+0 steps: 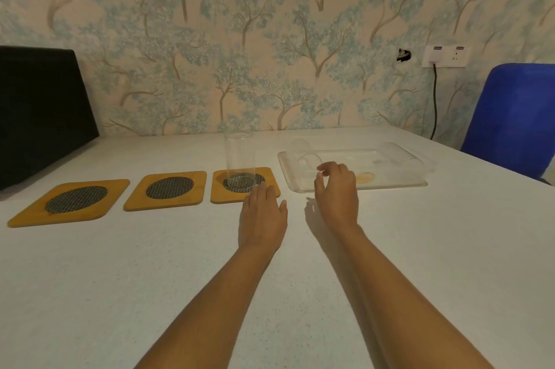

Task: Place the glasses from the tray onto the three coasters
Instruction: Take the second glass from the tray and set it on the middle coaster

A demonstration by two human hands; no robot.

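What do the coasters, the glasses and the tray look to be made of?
The three coasters, e.g. the left one, look like light wood or bamboo with a matt finish, each with a dark woven mesh disc in the middle. The upright glass is clear and smooth, seemingly glass, though clear plastic cannot be ruled out. The tray is transparent with a slightly cloudy rim, probably plastic.

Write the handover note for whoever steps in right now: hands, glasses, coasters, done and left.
Left hand: empty, flat on the table by the right coaster.
Right hand: empty, fingers curled, at the tray's near edge.
Done: one glass upright on the right coaster.
Left: two glasses lie on their sides in the tray, one at its left end, one at its right end. Middle coaster and left coaster are bare.
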